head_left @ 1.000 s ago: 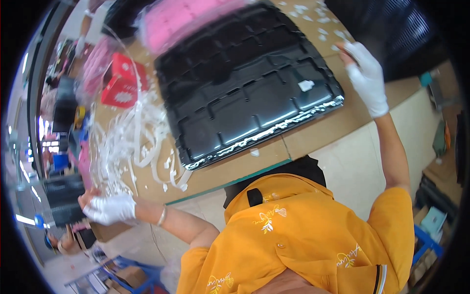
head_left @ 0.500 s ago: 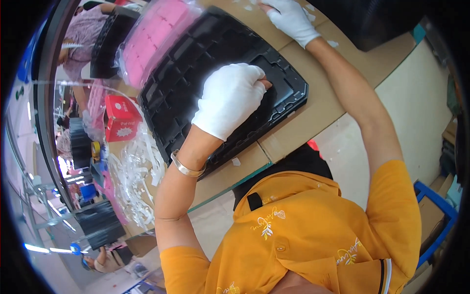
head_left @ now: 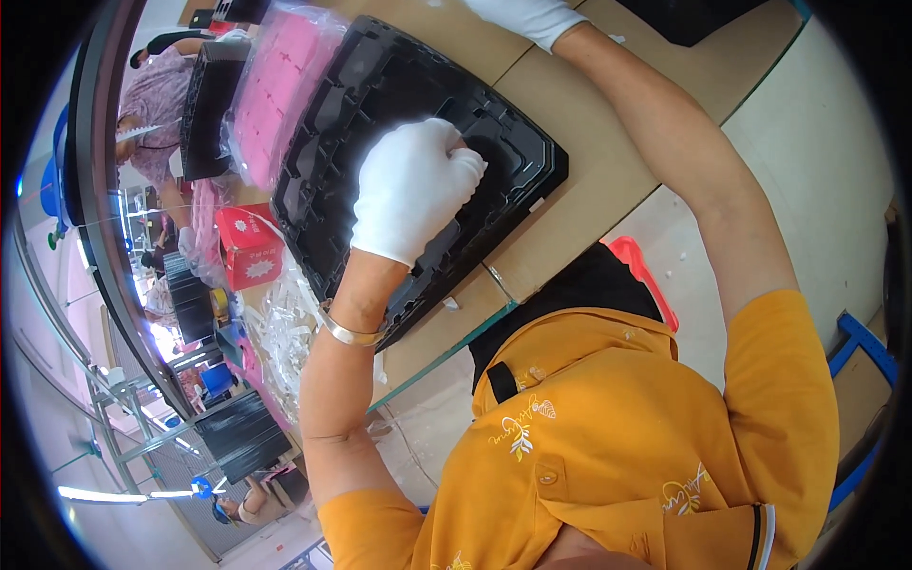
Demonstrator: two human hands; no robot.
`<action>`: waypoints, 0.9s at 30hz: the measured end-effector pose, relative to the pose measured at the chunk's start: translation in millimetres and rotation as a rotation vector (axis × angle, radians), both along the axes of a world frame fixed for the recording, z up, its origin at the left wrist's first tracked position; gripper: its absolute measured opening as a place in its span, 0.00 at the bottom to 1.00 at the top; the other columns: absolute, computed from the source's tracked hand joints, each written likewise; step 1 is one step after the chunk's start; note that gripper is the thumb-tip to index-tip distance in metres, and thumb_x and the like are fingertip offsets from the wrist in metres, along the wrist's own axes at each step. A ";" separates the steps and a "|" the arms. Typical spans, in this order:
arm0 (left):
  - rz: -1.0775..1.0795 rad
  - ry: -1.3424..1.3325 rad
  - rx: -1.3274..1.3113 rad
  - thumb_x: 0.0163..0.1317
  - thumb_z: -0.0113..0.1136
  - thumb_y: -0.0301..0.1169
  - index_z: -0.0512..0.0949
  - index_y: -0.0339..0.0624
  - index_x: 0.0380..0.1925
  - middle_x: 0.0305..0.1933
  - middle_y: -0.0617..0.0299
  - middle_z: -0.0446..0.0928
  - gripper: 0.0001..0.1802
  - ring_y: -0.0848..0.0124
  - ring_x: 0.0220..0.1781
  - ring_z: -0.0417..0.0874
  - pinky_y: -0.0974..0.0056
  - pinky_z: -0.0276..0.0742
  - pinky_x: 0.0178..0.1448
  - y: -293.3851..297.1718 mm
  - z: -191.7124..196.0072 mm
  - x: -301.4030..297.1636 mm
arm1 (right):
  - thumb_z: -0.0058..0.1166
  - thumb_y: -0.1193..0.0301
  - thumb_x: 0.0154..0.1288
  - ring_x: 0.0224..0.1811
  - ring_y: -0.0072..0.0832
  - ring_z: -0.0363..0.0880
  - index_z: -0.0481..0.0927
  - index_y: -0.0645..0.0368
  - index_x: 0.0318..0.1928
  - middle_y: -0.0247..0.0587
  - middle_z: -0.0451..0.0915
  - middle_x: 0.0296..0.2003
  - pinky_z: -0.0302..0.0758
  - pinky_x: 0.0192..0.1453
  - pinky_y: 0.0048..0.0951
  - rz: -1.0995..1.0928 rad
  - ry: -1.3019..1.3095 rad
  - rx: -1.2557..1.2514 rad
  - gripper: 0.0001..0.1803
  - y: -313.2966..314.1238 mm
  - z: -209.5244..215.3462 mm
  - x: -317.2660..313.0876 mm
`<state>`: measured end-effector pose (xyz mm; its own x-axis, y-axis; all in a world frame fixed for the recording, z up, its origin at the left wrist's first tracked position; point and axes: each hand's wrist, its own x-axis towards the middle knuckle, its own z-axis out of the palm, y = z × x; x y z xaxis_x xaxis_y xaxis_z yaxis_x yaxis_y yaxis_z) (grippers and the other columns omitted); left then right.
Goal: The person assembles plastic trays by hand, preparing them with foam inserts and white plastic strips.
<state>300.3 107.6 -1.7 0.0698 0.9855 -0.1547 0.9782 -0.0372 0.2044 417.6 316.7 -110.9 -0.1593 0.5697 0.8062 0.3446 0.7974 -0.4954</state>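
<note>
1. Left hand (head_left: 413, 190) is now sitting over the black tray (head_left: 399, 85) instead of hanging off to its near left like a second ago; right hand (head_left: 527, 17) is showing farther off, at the upper edge of the view. White bits that were lining the near rim are no longer showing.
2. Black tray is lying on the cardboard-covered counter (head_left: 570, 217), in front of the person and running slantwise, moulded face up; left glove is covering part of it.
3. Left fingers are curling inward, tips mostly hiding; can't tell whether they're pinching anything or just pressing together. Right fingers are falling outside the view; can't tell.
4. Progress, my read: near rim is looking mostly done, with just a pale speck showing near its right end. Tray handling is looking unfinished, since the left hand is staying on it.
5. Leftovers: white strips (head_left: 290, 328) are heaping up left of the tray, and a small scrap (head_left: 451, 304) is lying by the counter's near edge.
6. Pink sheets (head_left: 285, 100) in clear plastic are lying beside the tray; a red box (head_left: 252, 247) is standing near the strips.
</note>
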 end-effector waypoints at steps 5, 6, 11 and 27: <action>0.125 -0.158 0.032 0.53 0.59 0.34 0.83 0.35 0.28 0.25 0.46 0.80 0.12 0.52 0.29 0.83 0.57 0.78 0.38 -15.9 -5.2 -14.3 | 0.51 0.71 0.62 0.37 0.51 0.80 0.79 0.59 0.32 0.54 0.80 0.30 0.75 0.43 0.48 -0.001 0.065 0.090 0.06 4.9 0.2 -1.2; 0.140 -0.182 0.056 0.54 0.59 0.33 0.83 0.35 0.29 0.24 0.47 0.80 0.11 0.53 0.29 0.83 0.58 0.78 0.38 -19.9 -5.2 -17.0 | 0.51 0.71 0.62 0.37 0.51 0.80 0.79 0.59 0.32 0.54 0.80 0.30 0.75 0.43 0.47 -0.016 0.050 0.070 0.06 5.2 -0.6 -0.2; 0.175 -0.245 0.143 0.57 0.57 0.25 0.83 0.38 0.35 0.29 0.52 0.82 0.08 0.58 0.30 0.84 0.62 0.78 0.37 -39.1 -4.0 -28.7 | 0.52 0.70 0.62 0.37 0.51 0.80 0.80 0.59 0.33 0.54 0.80 0.30 0.75 0.43 0.47 -0.018 0.034 0.066 0.06 -3.2 0.1 1.6; -0.503 -0.055 0.298 0.51 0.59 0.15 0.80 0.37 0.36 0.38 0.56 0.79 0.11 0.57 0.40 0.84 0.60 0.80 0.42 -5.3 -12.4 -35.2 | 0.51 0.73 0.63 0.40 0.51 0.82 0.83 0.61 0.40 0.55 0.83 0.34 0.77 0.45 0.45 0.032 0.010 0.015 0.09 -11.2 -5.3 -7.3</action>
